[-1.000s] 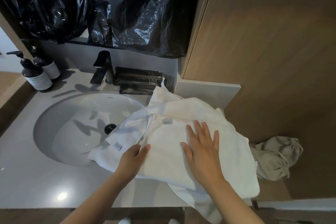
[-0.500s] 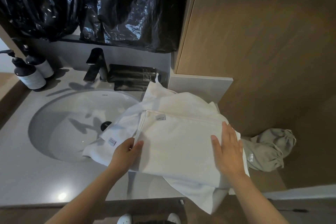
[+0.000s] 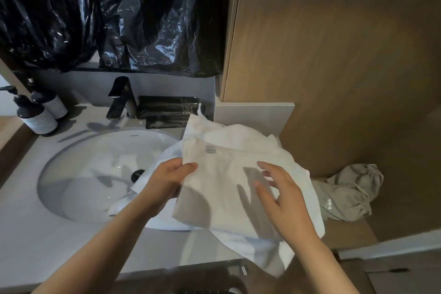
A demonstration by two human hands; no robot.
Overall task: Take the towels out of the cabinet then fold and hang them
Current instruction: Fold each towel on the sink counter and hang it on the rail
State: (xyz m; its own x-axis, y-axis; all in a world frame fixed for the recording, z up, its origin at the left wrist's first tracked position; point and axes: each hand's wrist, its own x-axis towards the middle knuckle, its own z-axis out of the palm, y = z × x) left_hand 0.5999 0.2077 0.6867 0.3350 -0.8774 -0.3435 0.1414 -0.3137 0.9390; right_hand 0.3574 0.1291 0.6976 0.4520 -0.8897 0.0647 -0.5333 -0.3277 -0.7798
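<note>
Round white sink basin (image 3: pixel 78 174) at left. Beside it on the grey surface (image 3: pixel 59 246), the folded white towel (image 3: pixel 226 188) tops a white towel heap (image 3: pixel 257 253). Left hand (image 3: pixel 167 181) pinches its left edge, while the right hand (image 3: pixel 281 196) has its fingers (image 3: pixel 265 166) spread loose above, gripping nothing.

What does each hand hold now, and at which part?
The left hand pinches the top white towel at its left edge, thumb on top. The right hand holds nothing; it is open, spread above that towel.

Label (image 3: pixel 211 149) print (on the top towel (image 3: pixel 229 186)) too small to read.
</note>
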